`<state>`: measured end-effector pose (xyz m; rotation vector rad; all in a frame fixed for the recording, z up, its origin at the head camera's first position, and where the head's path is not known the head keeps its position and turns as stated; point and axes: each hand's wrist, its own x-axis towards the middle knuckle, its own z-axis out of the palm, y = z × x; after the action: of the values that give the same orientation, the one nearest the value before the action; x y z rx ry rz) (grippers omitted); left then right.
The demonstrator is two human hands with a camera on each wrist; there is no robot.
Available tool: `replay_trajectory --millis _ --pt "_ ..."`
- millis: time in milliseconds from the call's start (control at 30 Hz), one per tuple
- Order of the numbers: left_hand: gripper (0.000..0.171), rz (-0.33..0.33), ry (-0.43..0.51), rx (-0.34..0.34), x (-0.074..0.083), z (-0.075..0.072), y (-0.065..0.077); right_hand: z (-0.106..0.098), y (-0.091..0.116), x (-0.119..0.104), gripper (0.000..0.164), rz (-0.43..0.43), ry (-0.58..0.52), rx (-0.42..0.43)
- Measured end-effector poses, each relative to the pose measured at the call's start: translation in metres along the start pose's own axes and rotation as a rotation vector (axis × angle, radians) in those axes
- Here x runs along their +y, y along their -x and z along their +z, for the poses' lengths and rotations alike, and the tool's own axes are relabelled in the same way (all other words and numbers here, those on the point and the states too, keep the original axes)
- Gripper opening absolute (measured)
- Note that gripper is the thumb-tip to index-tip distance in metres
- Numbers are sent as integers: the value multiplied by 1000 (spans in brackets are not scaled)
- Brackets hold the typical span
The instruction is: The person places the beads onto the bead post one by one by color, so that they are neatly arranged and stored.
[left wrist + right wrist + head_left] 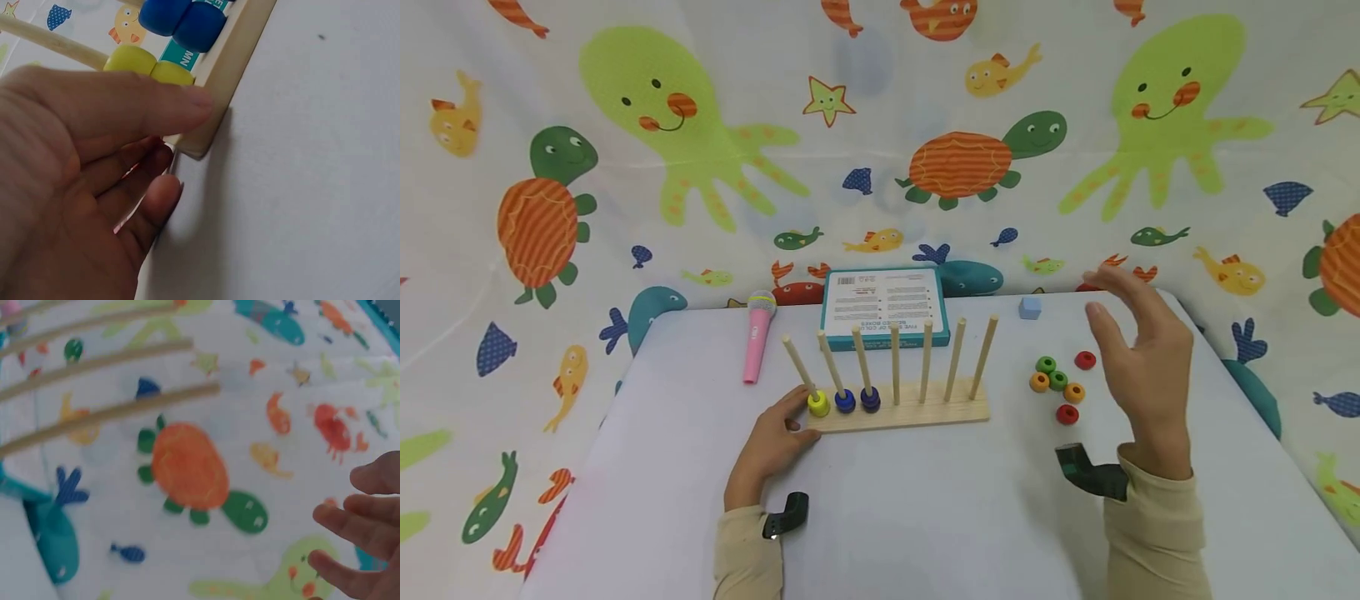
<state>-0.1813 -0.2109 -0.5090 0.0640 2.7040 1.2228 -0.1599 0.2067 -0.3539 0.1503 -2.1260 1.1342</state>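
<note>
My left hand [775, 442] grips the left end of a wooden peg board [917, 412], its thumb at the front edge. Several upright pegs rise from the board. Yellow beads [131, 60] sit on the leftmost peg, and dark blue beads [845, 401] sit on the two pegs beside it; the other pegs are bare. My right hand [1146, 358] is raised at the right, fingers apart and loosely bent, holding nothing. Left of it in the head view lie loose beads on the table: green [1046, 364], orange [1074, 392] and red [1067, 414].
Behind the pegs is a teal-edged box [883, 300] with printed text. A pink toy microphone [758, 333] lies at the back left. The small light blue block [1030, 308] stands near the table's back edge. A cloth [880, 100] printed with sea animals hangs behind the white table [925, 517].
</note>
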Motion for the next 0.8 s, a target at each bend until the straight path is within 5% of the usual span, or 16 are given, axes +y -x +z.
replay_trajectory --millis 133,367,467,800 --pt "70 -4 -2 -4 0 -1 1 -6 14 50 31 210 180 -67" --pt "70 -15 21 -9 1 1 2 6 30 111 40 367 313 -534" --pt "70 -12 25 -12 2 2 2 12 34 124 42 430 336 -667" --pt "70 1 10 -4 2 -2 1 27 43 141 28 377 390 -653"
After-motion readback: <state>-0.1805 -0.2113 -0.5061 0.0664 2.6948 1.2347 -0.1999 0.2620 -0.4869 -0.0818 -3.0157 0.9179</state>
